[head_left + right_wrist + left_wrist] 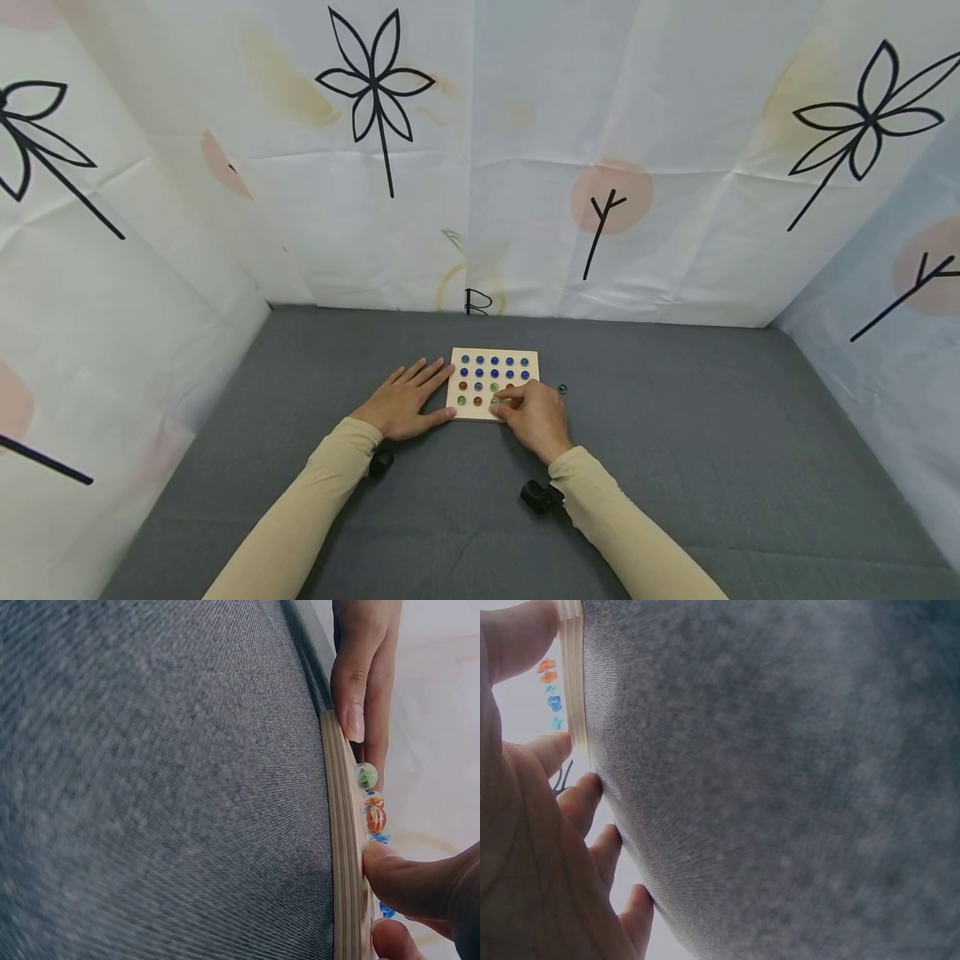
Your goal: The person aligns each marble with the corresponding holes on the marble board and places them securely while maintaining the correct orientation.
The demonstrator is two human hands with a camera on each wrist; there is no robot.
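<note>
A light wooden board [468, 412] lies on the grey cloth, with several glass marbles in rows on it. Blue marbles [495, 372] fill the two far rows; green and orange-red ones, with a blue one, sit in the nearer rows. My left hand [405, 407] lies flat with fingers spread, its thumb and index fingertip touching the board's left edge. At the near side, the thumb and index finger of my right hand [538, 419] pinch a green marble [495, 401] at the board's surface. That hand hides the board's near right corner. In the right wrist view the pinched marble is hidden.
A loose dark green marble [562, 389] lies on the grey cloth [675, 467] just right of the board. White fabric walls [525, 100] with printed flowers stand behind and at both sides. Black wrist cameras [536, 497] sit under the sleeves.
</note>
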